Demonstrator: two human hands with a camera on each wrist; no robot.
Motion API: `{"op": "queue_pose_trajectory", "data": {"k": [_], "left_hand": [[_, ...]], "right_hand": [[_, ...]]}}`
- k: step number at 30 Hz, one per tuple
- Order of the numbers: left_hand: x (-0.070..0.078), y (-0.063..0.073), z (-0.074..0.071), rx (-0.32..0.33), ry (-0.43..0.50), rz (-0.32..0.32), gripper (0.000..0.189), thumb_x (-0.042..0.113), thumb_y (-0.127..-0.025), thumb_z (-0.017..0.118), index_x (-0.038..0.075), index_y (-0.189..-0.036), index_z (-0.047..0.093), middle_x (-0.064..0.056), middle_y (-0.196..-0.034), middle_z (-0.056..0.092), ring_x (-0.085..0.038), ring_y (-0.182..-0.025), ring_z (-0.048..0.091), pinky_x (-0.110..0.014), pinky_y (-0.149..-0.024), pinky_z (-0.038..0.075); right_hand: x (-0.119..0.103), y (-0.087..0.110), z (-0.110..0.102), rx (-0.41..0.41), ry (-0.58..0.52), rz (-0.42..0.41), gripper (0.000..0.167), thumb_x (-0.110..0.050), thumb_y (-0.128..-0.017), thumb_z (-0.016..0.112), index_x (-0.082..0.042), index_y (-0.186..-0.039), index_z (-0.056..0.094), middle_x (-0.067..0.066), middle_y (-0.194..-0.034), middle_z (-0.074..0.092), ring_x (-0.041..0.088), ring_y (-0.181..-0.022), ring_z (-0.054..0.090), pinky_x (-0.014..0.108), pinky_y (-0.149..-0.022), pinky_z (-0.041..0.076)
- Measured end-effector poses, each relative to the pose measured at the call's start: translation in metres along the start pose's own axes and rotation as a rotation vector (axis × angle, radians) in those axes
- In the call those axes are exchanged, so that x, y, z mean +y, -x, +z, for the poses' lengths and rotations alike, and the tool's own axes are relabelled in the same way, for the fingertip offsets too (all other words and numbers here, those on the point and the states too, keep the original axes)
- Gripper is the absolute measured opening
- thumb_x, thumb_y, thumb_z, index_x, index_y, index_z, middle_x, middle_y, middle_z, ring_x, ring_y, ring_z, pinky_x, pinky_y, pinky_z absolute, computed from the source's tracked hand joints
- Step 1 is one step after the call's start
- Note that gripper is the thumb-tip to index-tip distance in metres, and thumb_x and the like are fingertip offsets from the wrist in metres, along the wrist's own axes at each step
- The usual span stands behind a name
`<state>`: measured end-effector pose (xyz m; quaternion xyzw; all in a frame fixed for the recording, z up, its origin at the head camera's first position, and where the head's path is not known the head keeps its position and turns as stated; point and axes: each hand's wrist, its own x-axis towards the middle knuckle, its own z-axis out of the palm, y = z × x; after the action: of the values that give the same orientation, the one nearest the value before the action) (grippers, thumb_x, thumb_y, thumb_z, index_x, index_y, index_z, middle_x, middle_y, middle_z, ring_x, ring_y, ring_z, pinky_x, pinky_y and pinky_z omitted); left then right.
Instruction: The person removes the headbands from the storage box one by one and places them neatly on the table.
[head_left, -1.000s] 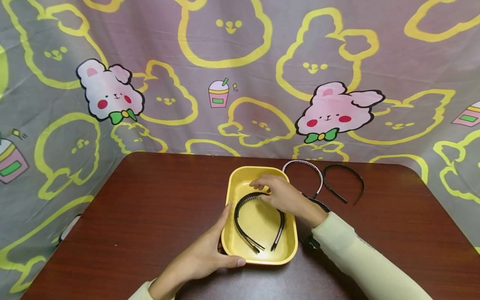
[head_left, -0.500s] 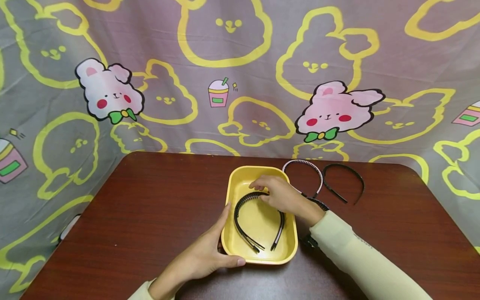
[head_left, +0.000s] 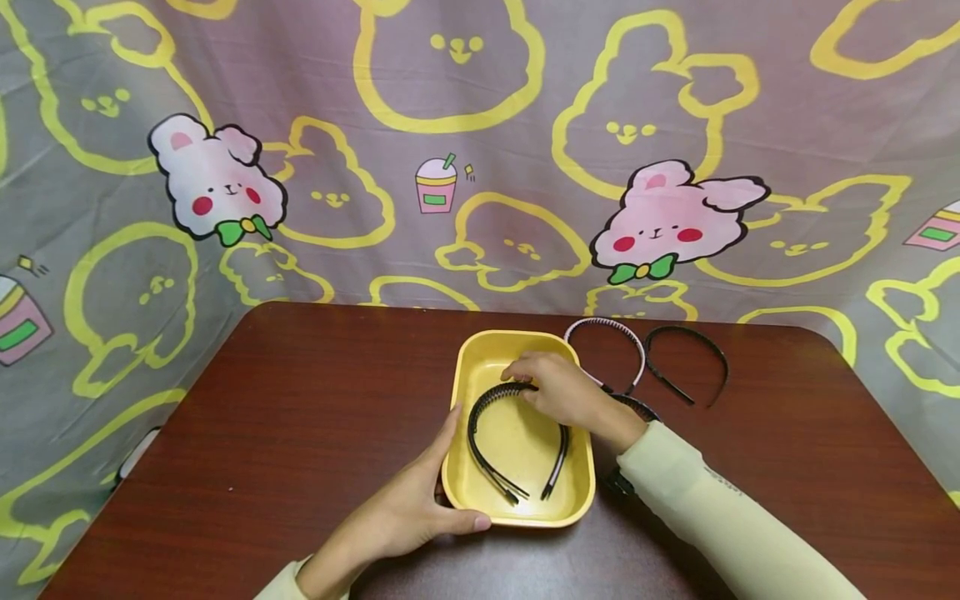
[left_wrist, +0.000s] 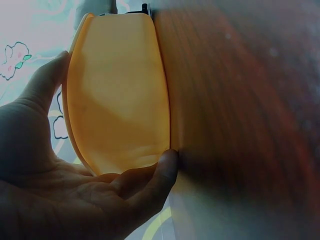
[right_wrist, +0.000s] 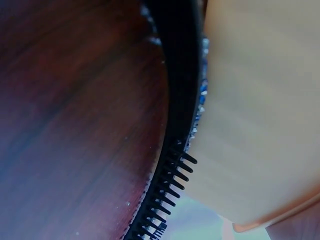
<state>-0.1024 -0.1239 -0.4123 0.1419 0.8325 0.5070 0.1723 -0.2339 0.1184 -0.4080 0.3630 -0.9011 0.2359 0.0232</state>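
Note:
In the head view, a yellow plastic bin sits on the table with a small stack of black toothed headbands lying inside. My left hand holds the bin at its near left corner, thumb at the front rim and fingers along the side. The left wrist view shows this hand spanning the end of the bin. My right hand reaches over the bin's right rim. Its thumb and fingers pinch the top curve of the headbands, partly covering it.
Right of the bin lie a pale pink headband and a thin black one. Beneath the right wrist is a black headband with comb teeth and glittering stones. A patterned curtain hangs behind the brown table.
Almost nothing differs; both hands keep their places on the bin and headbands. The right forearm has shifted slightly left.

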Motion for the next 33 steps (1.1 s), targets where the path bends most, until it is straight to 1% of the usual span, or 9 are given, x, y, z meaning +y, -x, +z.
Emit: {"op": "queue_pose_trajectory", "data": {"k": [4,10,14,21,26,33], "left_hand": [[-0.0004,-0.0004,0.0002,-0.002,0.001,0.0,0.131,0.033,-0.078,0.094,0.024,-0.17,0.001,-0.013,-0.176,0.014,-0.031,-0.158,0.024,-0.056,-0.125,0.02],[-0.0006,0.0002,-0.0001,-0.003,0.005,0.0,0.131,0.033,-0.078,0.094,0.025,-0.17,0.001,-0.015,-0.175,0.016,-0.032,-0.158,0.023,-0.058,-0.125,0.019],[-0.0002,0.0007,-0.0007,0.0,0.004,0.004,0.132,0.033,-0.078,0.094,0.026,-0.17,0.001,-0.015,-0.175,0.016,-0.033,-0.158,0.024,-0.059,-0.125,0.019],[-0.0005,0.0009,-0.0009,0.001,-0.006,0.007,0.132,0.033,-0.078,0.094,0.026,-0.17,-0.001,-0.018,-0.175,0.016,-0.035,-0.157,0.025,-0.06,-0.125,0.02],[-0.0006,0.0014,-0.0008,0.0,0.007,0.004,0.132,0.032,-0.078,0.094,0.026,-0.17,0.0,-0.019,-0.174,0.016,-0.036,-0.158,0.023,-0.061,-0.126,0.019],[-0.0012,0.0013,-0.0003,0.003,0.003,-0.008,0.132,0.034,-0.077,0.094,0.029,-0.17,0.0,-0.016,-0.175,0.016,-0.034,-0.157,0.024,-0.061,-0.126,0.02]], "right_hand": [[-0.0006,0.0002,0.0002,-0.002,0.004,-0.007,0.029,0.007,-0.084,0.076,-0.004,-0.111,0.079,0.008,-0.108,0.076,0.023,-0.101,0.071,0.041,-0.091,0.058],[0.0,0.0007,0.0007,0.008,0.007,-0.025,0.03,0.009,-0.083,0.075,-0.006,-0.109,0.08,0.007,-0.104,0.075,0.02,-0.095,0.069,0.036,-0.084,0.057],[-0.0002,0.001,0.0,0.016,0.012,-0.037,0.03,0.009,-0.083,0.074,-0.006,-0.109,0.08,0.007,-0.104,0.076,0.02,-0.096,0.07,0.036,-0.085,0.057],[-0.0011,0.001,-0.0011,0.01,0.008,-0.023,0.031,0.01,-0.085,0.072,-0.006,-0.11,0.08,0.008,-0.106,0.076,0.02,-0.097,0.07,0.036,-0.084,0.057],[0.0,0.0013,-0.0001,0.025,-0.004,-0.028,0.031,0.011,-0.085,0.071,-0.006,-0.109,0.08,0.007,-0.105,0.076,0.018,-0.095,0.069,0.033,-0.082,0.056],[0.0002,0.0014,0.0002,0.041,-0.028,-0.018,0.032,0.011,-0.085,0.07,-0.007,-0.109,0.08,0.006,-0.102,0.075,0.017,-0.09,0.066,0.033,-0.08,0.054]]}}
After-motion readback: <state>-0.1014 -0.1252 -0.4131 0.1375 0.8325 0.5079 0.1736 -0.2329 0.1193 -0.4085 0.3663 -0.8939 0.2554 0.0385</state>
